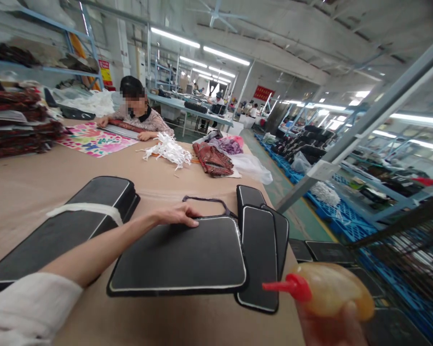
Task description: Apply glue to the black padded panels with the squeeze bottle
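The black panel [180, 259] lies on the counter [166, 319], its far edge under the left hand [175, 215]; whether that grip pinches, I cannot tell. The right hand [334, 327] is wrapped round a squeeze bottle [332, 287] (red nozzle towards the panels). This seems a steadying step; using the nozzle would call for a still panel.

free tabletop [166, 319] before panel [180, 254], banded stack [97, 191] leftward
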